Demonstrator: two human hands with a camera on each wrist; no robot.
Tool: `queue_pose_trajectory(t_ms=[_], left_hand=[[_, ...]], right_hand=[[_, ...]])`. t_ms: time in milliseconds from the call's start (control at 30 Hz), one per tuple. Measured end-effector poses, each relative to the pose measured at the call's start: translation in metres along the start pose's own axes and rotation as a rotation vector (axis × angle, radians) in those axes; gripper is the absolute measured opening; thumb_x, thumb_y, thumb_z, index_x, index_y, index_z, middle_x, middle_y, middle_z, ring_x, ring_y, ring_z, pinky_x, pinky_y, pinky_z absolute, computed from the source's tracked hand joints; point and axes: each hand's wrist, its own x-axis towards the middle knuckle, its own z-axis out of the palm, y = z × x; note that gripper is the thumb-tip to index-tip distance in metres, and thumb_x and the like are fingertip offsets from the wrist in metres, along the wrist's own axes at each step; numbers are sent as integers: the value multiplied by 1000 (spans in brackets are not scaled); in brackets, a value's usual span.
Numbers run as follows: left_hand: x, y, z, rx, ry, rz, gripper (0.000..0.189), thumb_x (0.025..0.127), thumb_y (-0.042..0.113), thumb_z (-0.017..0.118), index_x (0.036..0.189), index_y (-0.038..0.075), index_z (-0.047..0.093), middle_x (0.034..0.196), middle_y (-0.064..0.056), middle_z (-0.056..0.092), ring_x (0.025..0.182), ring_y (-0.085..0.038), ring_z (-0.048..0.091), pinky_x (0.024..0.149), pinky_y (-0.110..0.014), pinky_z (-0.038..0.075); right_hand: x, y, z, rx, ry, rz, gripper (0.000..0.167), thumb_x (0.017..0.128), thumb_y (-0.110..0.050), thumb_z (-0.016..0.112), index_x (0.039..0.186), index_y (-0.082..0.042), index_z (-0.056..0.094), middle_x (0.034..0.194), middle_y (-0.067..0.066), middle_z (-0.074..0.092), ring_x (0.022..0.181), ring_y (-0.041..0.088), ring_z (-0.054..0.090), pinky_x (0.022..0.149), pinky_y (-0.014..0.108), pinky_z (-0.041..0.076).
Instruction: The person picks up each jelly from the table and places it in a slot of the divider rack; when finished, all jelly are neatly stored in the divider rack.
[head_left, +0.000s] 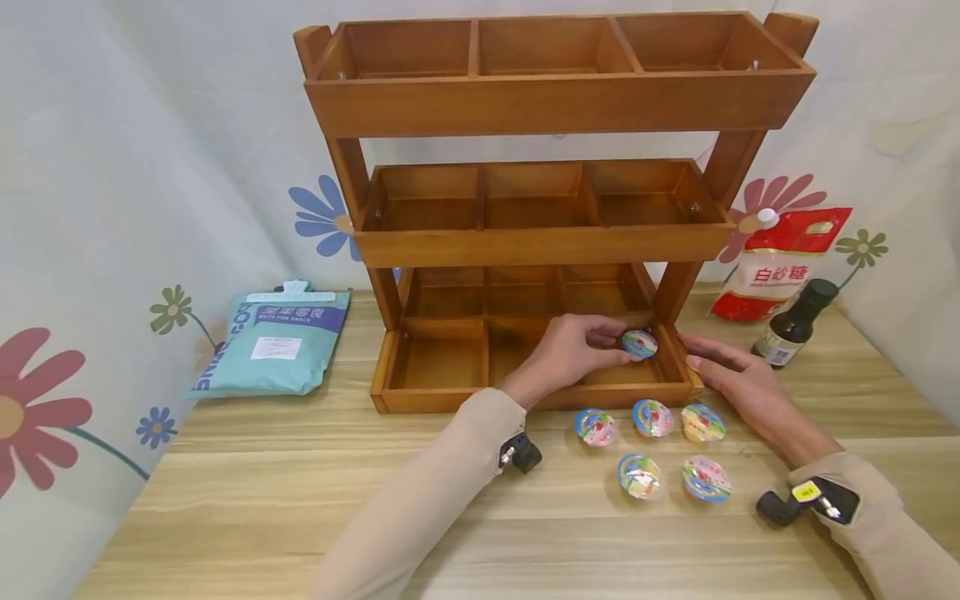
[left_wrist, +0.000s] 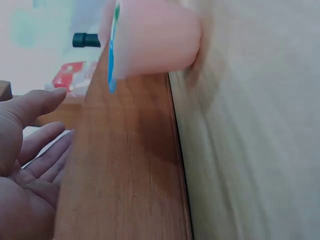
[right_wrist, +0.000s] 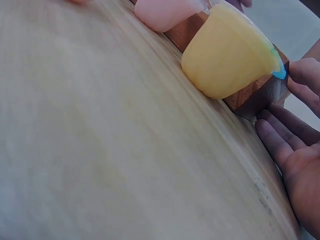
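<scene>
My left hand reaches into the bottom right compartment of a wooden rack, beside a small jelly cup with a blue-rimmed printed lid. In the left wrist view, the thumb and fingers of the left hand are spread apart, partly hidden by the rack's front board. My right hand rests against the rack's bottom right corner, fingers extended along its outer side. Close to it, on the table, stands a yellow jelly cup. Left of that cup is a pink jelly cup.
More jelly cups sit on the table before the rack. A teal snack bag lies to the left. At right stand a red and white sugar pouch and a dark bottle. Two upper divided tiers overhang the bottom one.
</scene>
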Motion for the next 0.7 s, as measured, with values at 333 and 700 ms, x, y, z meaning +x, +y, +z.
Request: queue_pose_trajectory(t_ms=[333,700], left_hand=[[-38,5,-12,-77,-62,24,43,93,20,86,132,10,75,130,-7,74,114,-23,73,92,-20,54],[-69,3,-24,-128,-79,32,41,92,14,87,130,6,76,126,-14,75,112,-30,73,91,-24,57]], right_hand=[[-1,1,-1,-40,6,4,54,108,-29,65,157,-7,53,136,-24,64,125,-10,53,97,10,46],[0,1,-2,-67,7,11,55,108,-32,65,157,-8,53,138,-23,63,126,-10,52,97,10,45]])
